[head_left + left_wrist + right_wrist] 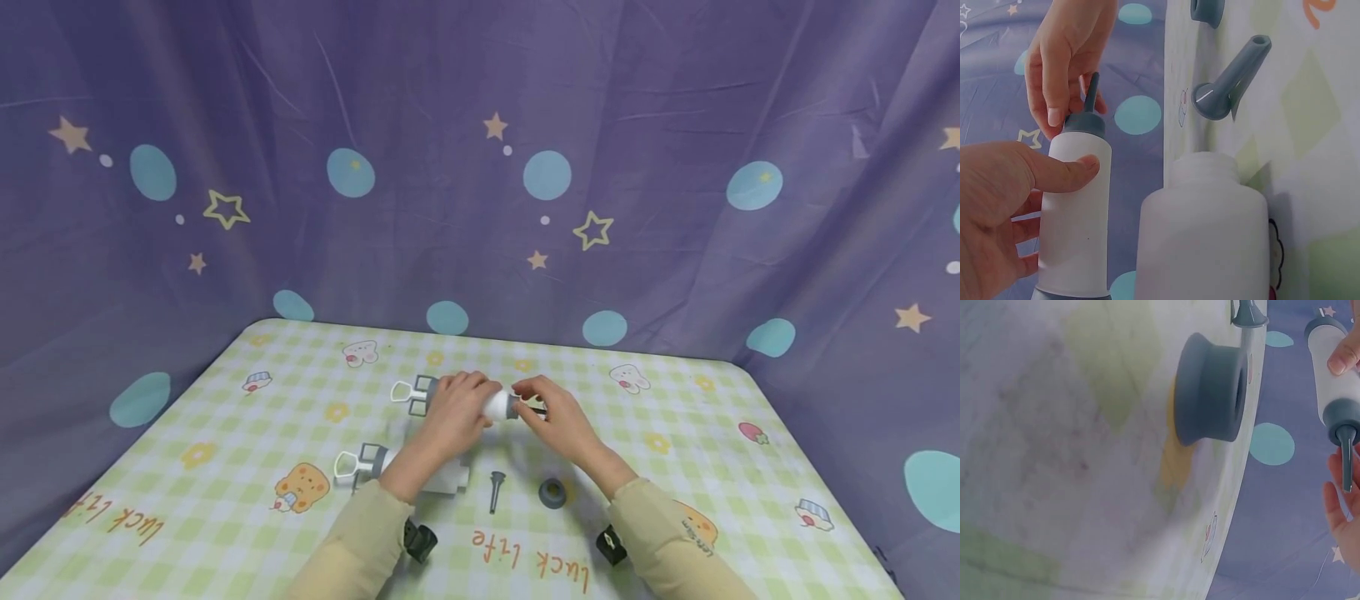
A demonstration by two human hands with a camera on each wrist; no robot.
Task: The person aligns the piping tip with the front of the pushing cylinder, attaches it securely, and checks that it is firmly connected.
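- Second tube (450, 479), uncapped: on the desk (225, 517), near side of the left hand (459, 412).
- Left hand: clamped around the tube (1077, 231).
- Nozzle (495, 492), ring (552, 493): loose, near side of both hands.
- Right hand (562, 423): fingers at the cap (1085, 124); grip cannot be told.
- Judged step: cap fitting; next needs a steady tube, tightening twist.

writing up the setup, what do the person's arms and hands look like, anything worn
The left grip and right grip are bare, ungloved hands. The left sleeve and right sleeve are pale yellow, the right with small dark lettering. A small black device shows near each wrist.
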